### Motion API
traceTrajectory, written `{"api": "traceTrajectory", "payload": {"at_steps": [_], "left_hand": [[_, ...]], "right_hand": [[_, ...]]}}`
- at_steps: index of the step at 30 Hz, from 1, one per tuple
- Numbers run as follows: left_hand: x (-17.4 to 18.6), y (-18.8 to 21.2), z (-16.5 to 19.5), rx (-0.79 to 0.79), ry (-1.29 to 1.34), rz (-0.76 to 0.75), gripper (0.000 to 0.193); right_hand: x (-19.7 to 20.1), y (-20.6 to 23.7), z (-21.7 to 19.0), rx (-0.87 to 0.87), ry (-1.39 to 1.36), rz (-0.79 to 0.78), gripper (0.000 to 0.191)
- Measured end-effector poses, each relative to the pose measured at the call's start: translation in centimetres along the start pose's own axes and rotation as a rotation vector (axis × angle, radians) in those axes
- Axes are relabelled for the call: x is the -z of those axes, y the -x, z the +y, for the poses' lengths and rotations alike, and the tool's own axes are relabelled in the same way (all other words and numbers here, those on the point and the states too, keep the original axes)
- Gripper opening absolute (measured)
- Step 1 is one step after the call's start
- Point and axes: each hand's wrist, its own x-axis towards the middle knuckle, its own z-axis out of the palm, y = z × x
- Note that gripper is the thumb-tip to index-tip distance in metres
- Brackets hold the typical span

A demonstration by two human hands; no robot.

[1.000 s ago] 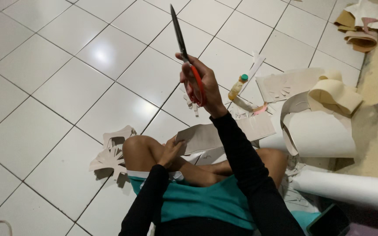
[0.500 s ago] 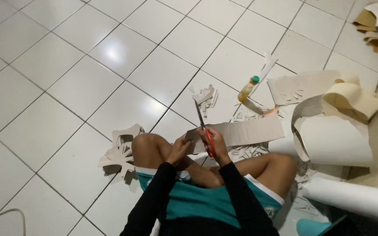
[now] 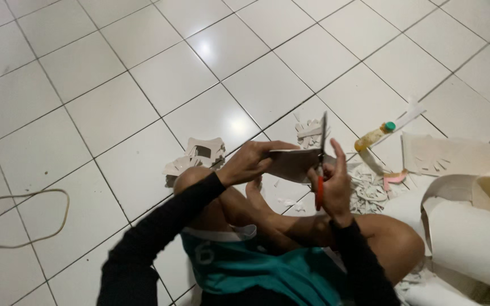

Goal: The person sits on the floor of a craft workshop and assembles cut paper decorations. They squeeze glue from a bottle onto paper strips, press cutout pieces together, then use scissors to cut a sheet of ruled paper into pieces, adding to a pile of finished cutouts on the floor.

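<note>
At centre frame the left hand (image 3: pixel 248 163) pinches a grey card piece (image 3: pixel 292 164), fingers closed on its left edge. Just right, the right hand (image 3: pixel 333 187) grips orange-handled scissors (image 3: pixel 320 164), blades upright against the card. Paper scraps (image 3: pixel 370 190) lie on the tiled floor (image 3: pixel 143 85) right of centre

The card (image 3: pixel 290 164) is a flat, pale grey-brown piece, roughly a slanted four-sided shape, held up in the air above the crossed legs, its face tipped toward the head. Its left edge is pinched, its right edge meets the scissors (image 3: pixel 320 164). The scissors have orange handles low down and thin dark blades pointing nearly straight up, rising past the card's top edge. The blades sit right at the card's right edge; whether they bite into it cannot be told.
</note>
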Motion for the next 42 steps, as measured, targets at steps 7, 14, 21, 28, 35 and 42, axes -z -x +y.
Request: {"api": "traceTrajectory", "payload": {"at_steps": [7,14,21,28,35,42], "left_hand": [[7.6,-9.4,0.1,-0.108,-0.183,0.051,0.055],[17.1,-19.3,-7.7,0.117,0.013,0.410,0.035],[25.8,-31.0,-10.6,0.089,0.025,0.369,0.036],[36.3,-42.4,0.4,0.181,-0.028,0.178,0.043],[48.4,-43.6,14.1,0.350,0.077,0.236,0.049],[62.6,-40.7,15.9,0.621,0.166,0.485,0.045]], "right_hand": [[2.0,-13.0,-4.2,0.140,0.094,-0.273,0.023],[-6.3,-30.7,-3.1,0.153,-0.209,-0.260,0.025],[-9.8,-44.2,-4.1,-0.051,-0.451,-0.148,0.022],[-5.1,-55.9,-18.9,-0.237,-0.457,-0.048,0.024],[-6.0,-61.7,-34.4,-0.416,-0.486,0.035,0.023],[-16.7,-71.1,-46.5,-0.576,-0.775,-0.026,0.015]]}}
